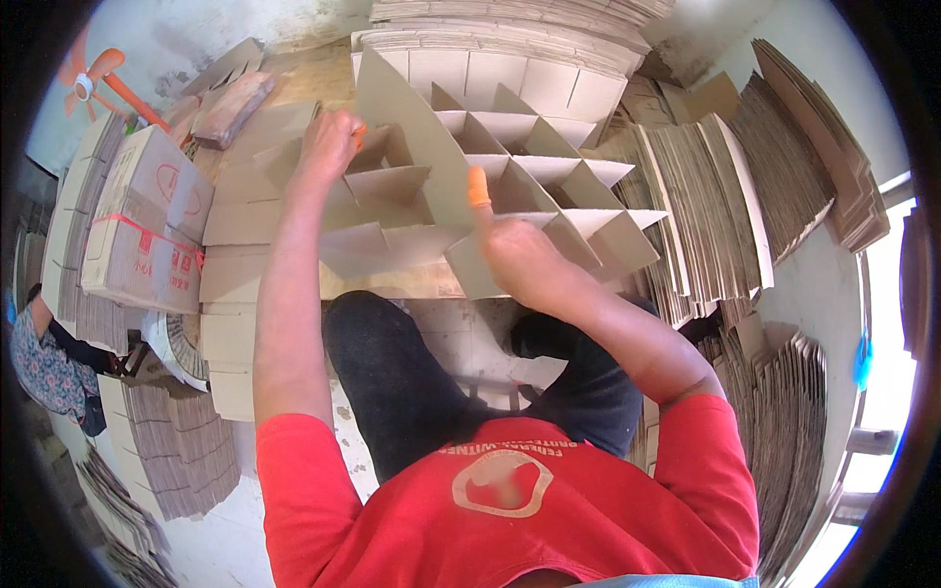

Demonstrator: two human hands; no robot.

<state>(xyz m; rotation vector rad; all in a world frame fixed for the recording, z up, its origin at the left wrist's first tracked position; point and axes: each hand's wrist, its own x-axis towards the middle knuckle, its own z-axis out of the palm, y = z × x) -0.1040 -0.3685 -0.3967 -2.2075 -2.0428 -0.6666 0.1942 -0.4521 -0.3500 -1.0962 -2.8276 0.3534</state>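
Note:
A cardboard divider grid [549, 169], made of interlocked strips with square cells, stands tilted over the table in front of me. Along its left side rises a long cardboard panel [397, 113], with more crossing strips [389, 183] to the left of it. My left hand [331, 145] is closed at the far left of these strips, its fingers curled around an edge and partly hidden. My right hand [524, 257] grips the near side of the grid. One of its digits, in an orange finger cover, points up along the cardboard; the other fingers are mostly hidden.
Stacks of flat cardboard [500, 64] stand behind the grid, with more piles [701, 211] to the right. At left are a taped carton [147, 220] and an orange fan [88, 78]. Another person's patterned sleeve [49, 348] shows at the far left.

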